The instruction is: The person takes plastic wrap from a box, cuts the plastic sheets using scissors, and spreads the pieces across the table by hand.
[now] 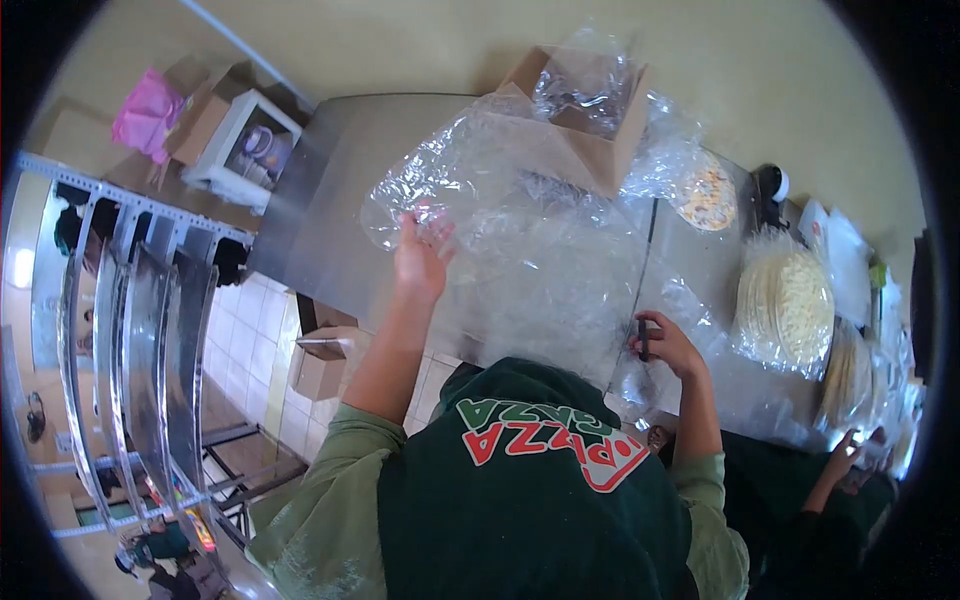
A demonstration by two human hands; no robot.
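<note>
My left hand [422,262] is raised over the left part of the metal table, its fingers apart, against a large clear plastic bag [440,165]. Whether the fingertips grip the film is hard to see. The bag's clear film spreads across the table in front of me, up to the cardboard box [622,150]. Near the table's front edge, my right hand [672,345] is closed around a short, dark, stick-like object [642,340]. Crumpled clear plastic [640,385] lies just below that hand.
The cardboard box at the back holds more clear plastic. To its right lies a wrapped pizza [705,195], then a bagged stack of pale flat bases [788,308]. A co-worker's hand [845,455] is at far right. Metal rack trays [150,340] stand at left.
</note>
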